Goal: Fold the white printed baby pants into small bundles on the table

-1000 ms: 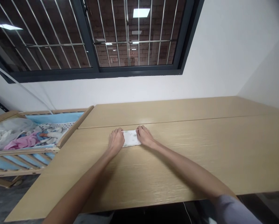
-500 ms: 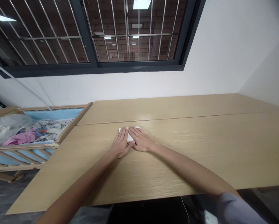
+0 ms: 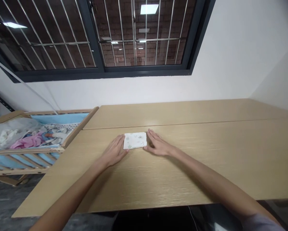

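Note:
A small folded white cloth [image 3: 135, 140] with a faint printed pattern lies flat on the wooden table [image 3: 194, 166], its long side running left to right. At its left edge is my left hand [image 3: 114, 150], fingers stretched out and the thumb near the lower left corner. My right hand [image 3: 158, 144] rests along the right edge, fingers extended and thumb apart. Both hands touch or nearly touch the cloth's sides, and neither grips it. The cloth's top face shows fully between them.
To the left stands a wooden crib [image 3: 80, 126] with blue lining, holding a pink cloth [image 3: 29, 141] and other crumpled fabrics. A seam crosses the table behind the cloth. A white wall [image 3: 139, 89] and a barred window [image 3: 144, 69] are behind it.
My hands have moved apart, from lying flat on top of the cloth to its left and right edges. The cloth's patterned face is now uncovered. The view has shifted slightly.

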